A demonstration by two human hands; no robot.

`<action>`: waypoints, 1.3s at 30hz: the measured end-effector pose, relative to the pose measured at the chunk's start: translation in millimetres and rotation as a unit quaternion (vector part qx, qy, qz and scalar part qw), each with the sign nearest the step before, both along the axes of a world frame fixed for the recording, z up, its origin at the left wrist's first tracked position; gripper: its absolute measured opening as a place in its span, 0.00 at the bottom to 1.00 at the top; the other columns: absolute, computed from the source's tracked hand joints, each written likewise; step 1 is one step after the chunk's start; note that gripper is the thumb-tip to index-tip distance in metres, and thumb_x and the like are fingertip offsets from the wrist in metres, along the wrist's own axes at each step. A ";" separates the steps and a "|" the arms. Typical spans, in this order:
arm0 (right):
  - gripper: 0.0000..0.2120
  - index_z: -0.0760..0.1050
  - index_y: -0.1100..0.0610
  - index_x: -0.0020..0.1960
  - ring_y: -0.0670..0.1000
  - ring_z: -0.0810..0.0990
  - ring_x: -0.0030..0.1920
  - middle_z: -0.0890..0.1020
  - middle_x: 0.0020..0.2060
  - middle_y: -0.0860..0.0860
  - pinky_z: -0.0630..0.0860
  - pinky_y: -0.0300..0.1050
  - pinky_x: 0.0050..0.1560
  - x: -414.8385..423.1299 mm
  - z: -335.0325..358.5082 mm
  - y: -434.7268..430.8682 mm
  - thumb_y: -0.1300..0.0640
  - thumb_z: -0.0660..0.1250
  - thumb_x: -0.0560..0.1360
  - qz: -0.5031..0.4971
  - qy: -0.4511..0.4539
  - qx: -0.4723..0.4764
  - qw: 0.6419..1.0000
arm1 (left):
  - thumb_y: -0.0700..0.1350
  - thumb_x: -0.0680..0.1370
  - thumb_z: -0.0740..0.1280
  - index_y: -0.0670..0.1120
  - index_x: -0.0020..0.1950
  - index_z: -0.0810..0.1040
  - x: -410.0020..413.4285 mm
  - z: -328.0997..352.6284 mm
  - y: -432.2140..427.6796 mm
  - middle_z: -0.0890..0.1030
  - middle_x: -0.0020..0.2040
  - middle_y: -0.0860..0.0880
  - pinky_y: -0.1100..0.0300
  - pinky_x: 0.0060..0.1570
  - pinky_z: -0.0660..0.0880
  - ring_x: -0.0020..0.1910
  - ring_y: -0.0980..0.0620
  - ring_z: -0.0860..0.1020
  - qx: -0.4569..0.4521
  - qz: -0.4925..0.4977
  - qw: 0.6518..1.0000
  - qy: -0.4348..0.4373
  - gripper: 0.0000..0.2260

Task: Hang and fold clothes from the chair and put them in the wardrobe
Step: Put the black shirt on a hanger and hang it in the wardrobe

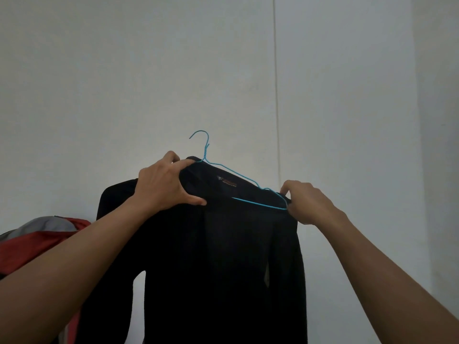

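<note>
Well, down at the lower left edge a crumpled red and grey garment (42, 234) lies heaped, most likely more of the pile waiting its turn, though whatever carries it is out of sight. Next along, the left hand (164, 187) is closed around the neck and shoulder of a black long-sleeved top (223, 256), thumb under the cloth and fingers curled over it. That grip seems meant to keep the collar bunched and steady while the other side is worked. The top is held up in the air in front of a plain pale wall (248, 58), its body and sleeves hanging straight down, so gravity pulls it smooth. A thin light-blue wire hanger (238, 173) sits partly inside the neck opening, hook standing up clear of the collar. Its left arm is hidden under the fabric, its right end still bare. Over there the right hand (308, 202) pinches shut on the hanger's right corner together with the edge of the cloth, apparently to draw the shoulder over the wire. I'd say the hanging is about half done; no wardrobe is in view.
</note>
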State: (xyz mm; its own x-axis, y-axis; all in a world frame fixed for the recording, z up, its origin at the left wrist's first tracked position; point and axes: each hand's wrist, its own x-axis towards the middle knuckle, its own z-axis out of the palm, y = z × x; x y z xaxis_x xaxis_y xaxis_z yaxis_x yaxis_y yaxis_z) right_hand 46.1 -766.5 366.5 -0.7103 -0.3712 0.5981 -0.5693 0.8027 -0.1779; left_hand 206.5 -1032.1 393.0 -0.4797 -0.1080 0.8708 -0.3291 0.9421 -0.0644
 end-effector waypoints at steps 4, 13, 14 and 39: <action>0.16 0.67 0.49 0.58 0.52 0.80 0.44 0.80 0.49 0.51 0.76 0.45 0.38 1.5 4.5 6.6 0.61 0.67 0.75 0.090 -0.092 -0.041 0.991 | 0.80 0.49 0.68 0.59 0.68 0.74 1.4 -3.0 -4.8 0.74 0.56 0.54 0.55 0.39 0.74 0.49 0.50 0.79 -0.015 0.031 0.999 -0.002 0.50; 0.08 0.84 0.56 0.52 0.45 0.81 0.42 0.85 0.44 0.50 0.73 0.29 0.42 14.3 6.5 -18.7 0.61 0.69 0.75 0.182 0.022 -0.274 0.944 | 0.75 0.51 0.73 0.54 0.70 0.73 -4.5 -5.4 3.9 0.74 0.58 0.50 0.54 0.37 0.75 0.46 0.47 0.79 -0.040 -0.024 0.999 0.019 0.51; 0.08 0.84 0.56 0.52 0.44 0.81 0.42 0.85 0.44 0.49 0.74 0.31 0.45 17.4 5.4 -26.5 0.62 0.69 0.75 0.193 0.054 -0.286 0.937 | 0.74 0.52 0.73 0.54 0.70 0.72 -6.3 -4.3 7.5 0.73 0.58 0.50 0.54 0.37 0.75 0.46 0.48 0.79 -0.042 -0.033 0.998 0.025 0.51; 0.12 0.70 0.52 0.42 0.52 0.71 0.42 0.72 0.32 0.45 0.73 0.52 0.38 -2.3 11.3 -37.0 0.52 0.55 0.84 0.227 0.232 0.021 0.945 | 0.61 0.56 0.80 0.54 0.69 0.73 -15.0 -4.6 -34.2 0.74 0.61 0.58 0.55 0.52 0.75 0.54 0.53 0.77 -0.048 -0.132 0.981 -0.136 0.43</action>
